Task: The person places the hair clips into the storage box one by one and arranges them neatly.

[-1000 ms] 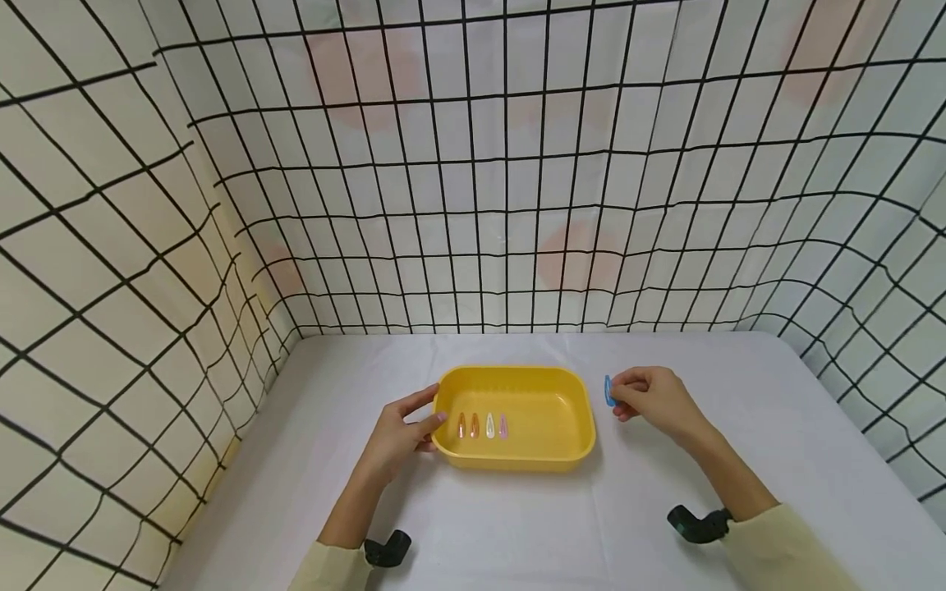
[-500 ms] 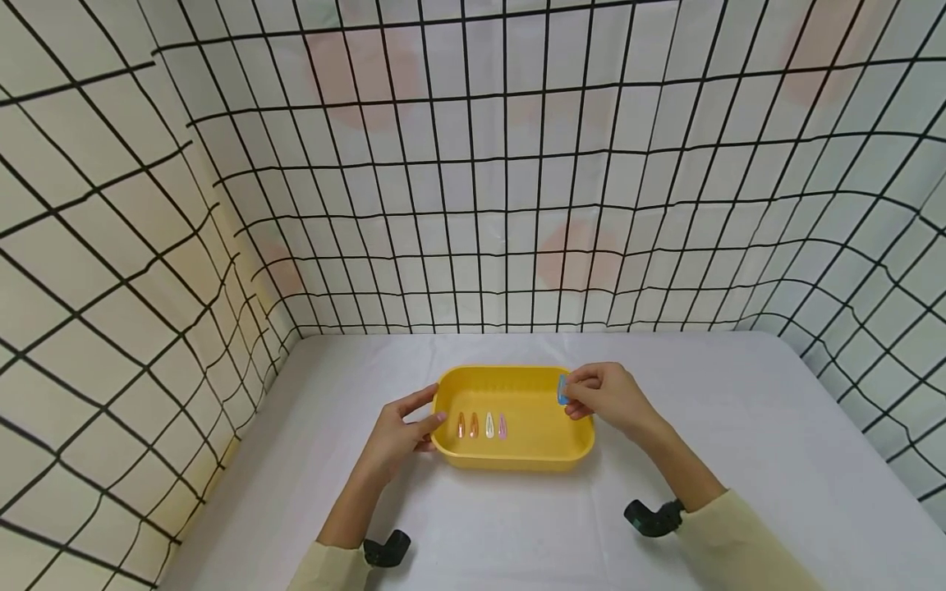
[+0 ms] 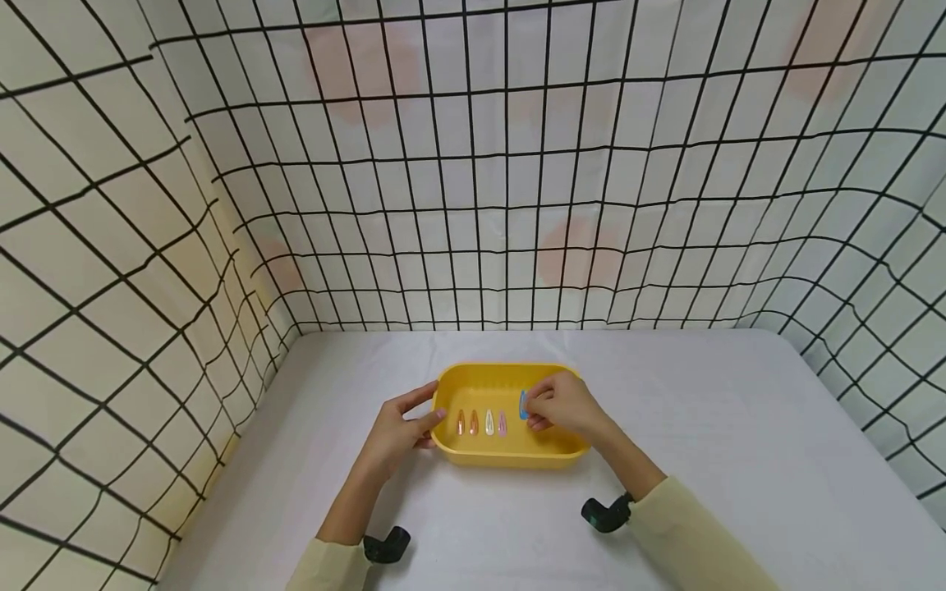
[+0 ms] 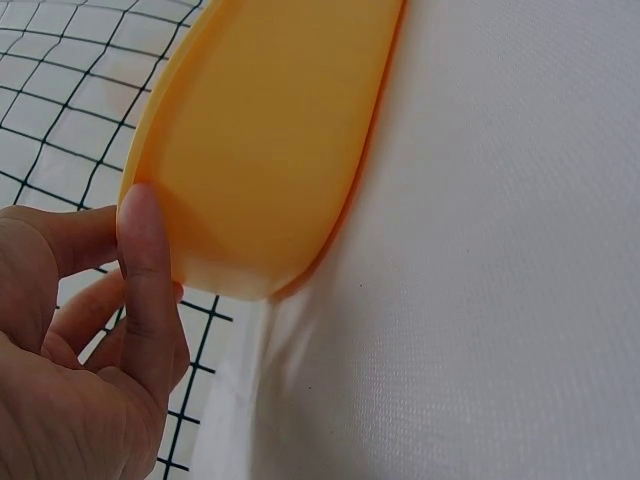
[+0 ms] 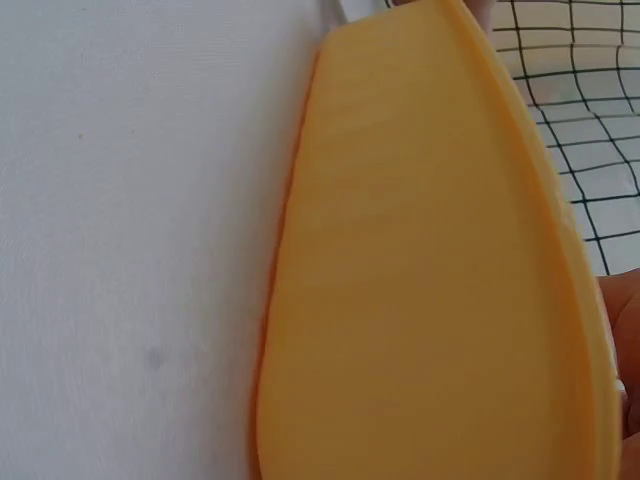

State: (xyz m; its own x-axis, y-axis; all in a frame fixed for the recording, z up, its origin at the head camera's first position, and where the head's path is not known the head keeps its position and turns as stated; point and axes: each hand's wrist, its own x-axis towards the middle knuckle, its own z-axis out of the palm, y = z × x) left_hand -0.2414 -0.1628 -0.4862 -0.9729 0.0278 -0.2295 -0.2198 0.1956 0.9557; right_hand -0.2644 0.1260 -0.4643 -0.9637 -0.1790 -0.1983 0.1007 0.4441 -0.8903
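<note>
A shallow yellow plastic tray (image 3: pixel 510 461) lies on the white table. My left hand (image 3: pixel 394 433) holds its left end, the thumb (image 4: pixel 146 235) against the rim and other fingers behind it. Inside the tray, a row of snap hair clips lies lengthwise: two orange-brown ones (image 3: pixel 475 422) at the left, a white one (image 3: pixel 489 422), then a pink one (image 3: pixel 502 423). Over the tray's right half, my right hand (image 3: pixel 567 402) pinches a blue hair clip (image 3: pixel 523 405) upright, just right of the pink clip. Whether the blue clip touches the tray floor I cannot tell. The tray's side wall hides it in the right wrist view.
A white cloth covers the table (image 3: pixel 709 443) around the tray. Black grid netting (image 3: pixel 502 205) over white sheets rises at the back, left and right. Each wrist carries a small black camera (image 3: pixel 606 515).
My right hand has moved left with the blue hair clip, from beside the tray to over its right half. The left hand stays on the tray's end, and the row of clips keeps its place.
</note>
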